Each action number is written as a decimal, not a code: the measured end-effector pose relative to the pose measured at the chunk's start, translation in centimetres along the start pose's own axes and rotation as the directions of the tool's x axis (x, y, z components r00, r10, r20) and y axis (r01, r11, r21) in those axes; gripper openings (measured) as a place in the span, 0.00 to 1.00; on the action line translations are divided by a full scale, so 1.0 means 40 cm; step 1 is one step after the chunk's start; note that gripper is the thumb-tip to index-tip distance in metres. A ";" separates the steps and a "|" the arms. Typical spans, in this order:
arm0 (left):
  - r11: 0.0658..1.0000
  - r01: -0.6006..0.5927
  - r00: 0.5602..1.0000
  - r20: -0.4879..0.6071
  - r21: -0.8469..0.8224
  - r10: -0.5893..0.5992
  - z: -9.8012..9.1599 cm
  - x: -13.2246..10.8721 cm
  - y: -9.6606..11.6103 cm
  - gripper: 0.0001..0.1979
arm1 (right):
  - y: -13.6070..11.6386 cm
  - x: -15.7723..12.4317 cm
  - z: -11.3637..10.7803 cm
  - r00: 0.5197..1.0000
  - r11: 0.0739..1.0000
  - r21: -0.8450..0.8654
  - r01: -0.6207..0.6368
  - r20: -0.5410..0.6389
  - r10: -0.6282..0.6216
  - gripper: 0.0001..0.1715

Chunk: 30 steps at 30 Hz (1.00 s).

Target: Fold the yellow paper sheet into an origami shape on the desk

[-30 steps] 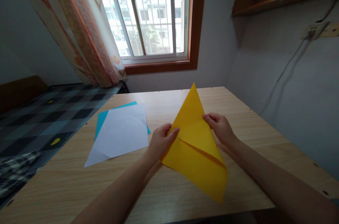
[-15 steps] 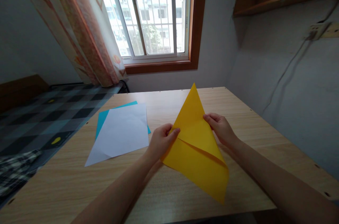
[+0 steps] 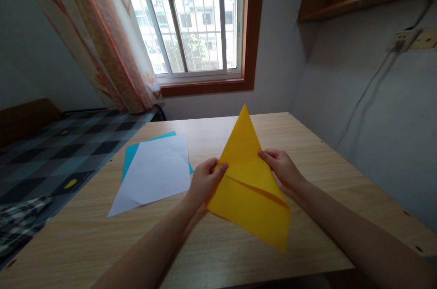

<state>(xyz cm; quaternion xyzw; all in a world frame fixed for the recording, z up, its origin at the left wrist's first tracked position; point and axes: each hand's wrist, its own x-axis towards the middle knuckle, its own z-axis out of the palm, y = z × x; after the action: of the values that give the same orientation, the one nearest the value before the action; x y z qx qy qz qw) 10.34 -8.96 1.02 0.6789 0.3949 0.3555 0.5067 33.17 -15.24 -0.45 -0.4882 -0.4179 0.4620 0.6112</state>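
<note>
A sheet of yellow paper [image 3: 244, 152], rolled or folded over into a cone shape, is held above the table with its pointed tip toward the window. Its overlapping edge runs slantwise across the front, and the wide end hangs toward me. My left hand [image 3: 206, 179] pinches the left side, thumb on top near the start of that edge. On the right side, my right hand [image 3: 280, 166] grips the paper between thumb and fingers. The fingertips of both hands are partly hidden behind the paper.
Left of my hands, a white sheet of paper [image 3: 159, 173] lies over a blue sheet [image 3: 129, 159] on the wooden table [image 3: 205, 252]. Beyond the table's left edge is a bed with a checked cover [image 3: 78, 143]. A wall shelf [image 3: 362, 2] hangs at upper right.
The yellow paper and both hands have shifted slightly left in view, and its lower corner sits a little higher. Both hands keep their hold.
</note>
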 end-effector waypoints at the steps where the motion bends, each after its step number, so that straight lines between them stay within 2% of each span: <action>1: 0.999 0.021 1.000 0.005 -0.043 -0.020 0.001 0.000 -0.001 0.17 | -0.002 -0.001 0.001 1.000 1.000 -0.003 0.003 -0.003 -0.003 0.20; 7: 0.961 0.107 0.994 0.022 -0.255 -0.105 -0.006 0.002 0.003 0.17 | -0.009 -0.005 0.004 0.993 0.999 -0.033 -0.030 0.109 0.034 0.24; 11: 0.944 0.126 0.992 0.038 -0.306 -0.120 -0.009 0.004 0.006 0.18 | 0.002 0.000 0.004 0.995 0.998 -0.052 -0.022 0.097 0.027 0.22; 15: 0.928 0.155 0.988 0.060 -0.339 -0.143 -0.007 0.005 0.007 0.18 | 0.006 0.002 0.004 0.999 0.999 -0.037 -0.005 0.054 0.007 0.21; 21: 0.929 0.151 0.988 0.018 -0.338 -0.154 -0.019 0.010 0.009 0.18 | -0.012 -0.009 0.008 0.993 0.994 -0.106 -0.015 0.112 0.027 0.26; 26: 0.937 0.142 0.989 0.018 -0.320 -0.144 -0.025 0.014 0.011 0.19 | -0.018 -0.011 0.015 0.996 0.985 -0.172 0.000 0.088 0.015 0.27; 30: 0.935 0.130 0.991 0.003 -0.329 -0.137 -0.026 0.017 0.004 0.19 | -0.020 -0.012 0.015 0.995 0.988 -0.154 -0.016 0.098 0.032 0.27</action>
<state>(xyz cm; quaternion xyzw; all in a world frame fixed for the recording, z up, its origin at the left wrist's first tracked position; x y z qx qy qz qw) 9.72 -7.96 1.48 0.5532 0.3803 0.3877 0.6317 32.62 -15.67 0.40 -0.5150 -0.4762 0.4597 0.5447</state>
